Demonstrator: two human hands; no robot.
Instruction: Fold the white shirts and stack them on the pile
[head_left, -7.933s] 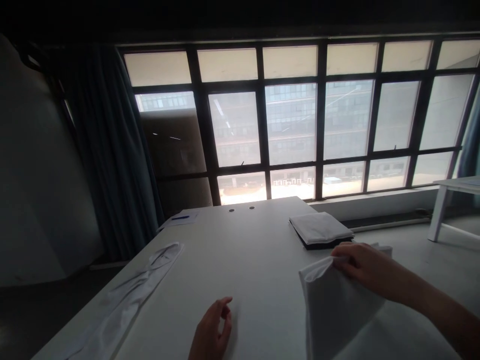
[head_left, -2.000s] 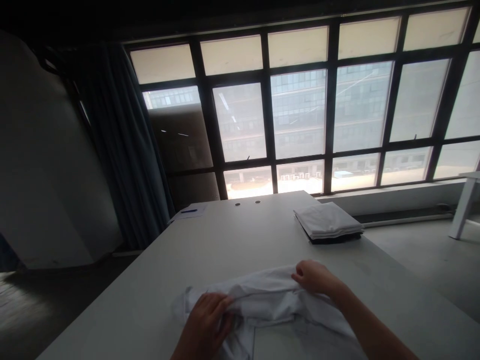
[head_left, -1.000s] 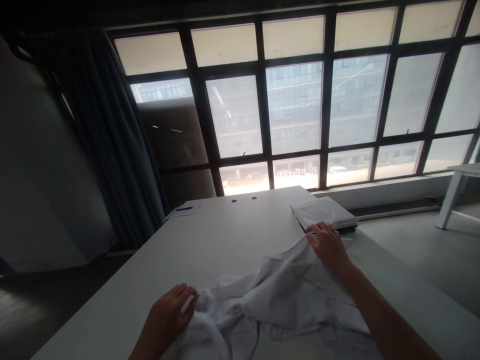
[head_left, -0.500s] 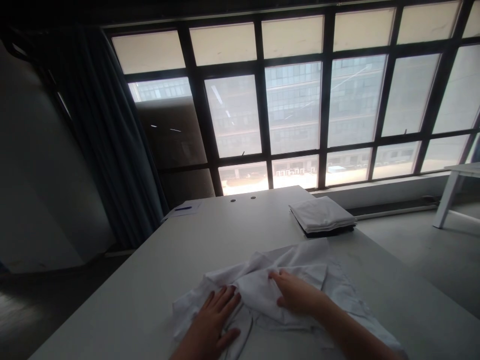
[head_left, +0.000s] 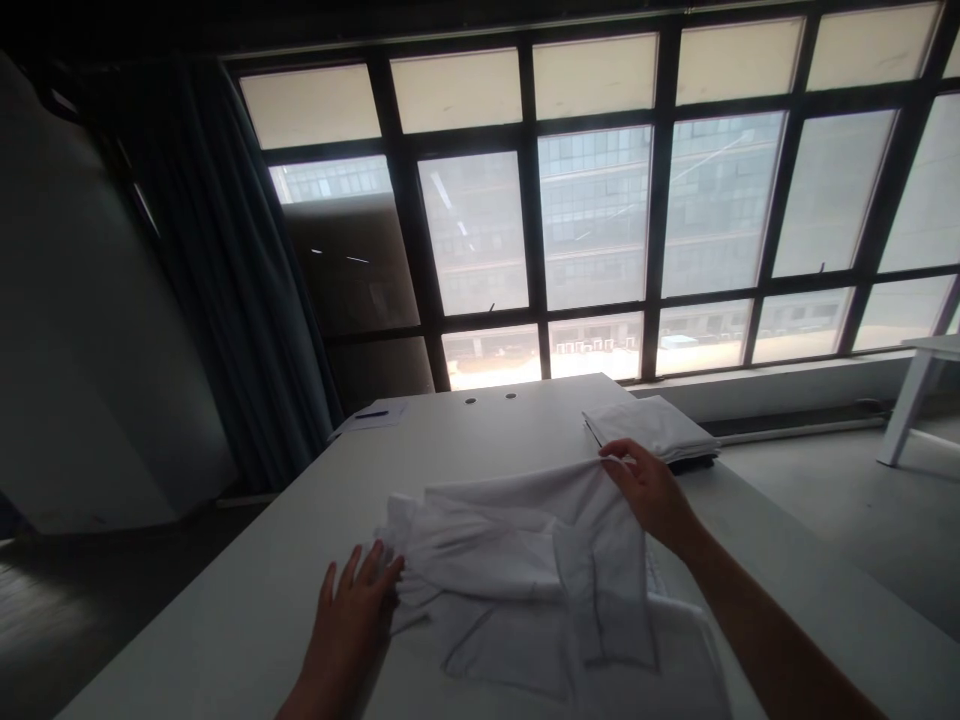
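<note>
My right hand (head_left: 649,490) pinches the white cloth garment (head_left: 510,590); my left hand (head_left: 352,610) lies open beside it. Risk: tugging disturbs the folded white stack (head_left: 651,427).

The white garment (head_left: 525,600) runs past the bottom edge, so its lower part is cut off (its folds hide the rest of its shape). The dark layer (head_left: 694,464) under the folded stack (head_left: 651,425) is mostly hidden, and the sheet of paper (head_left: 373,417) is too small to read.
</note>
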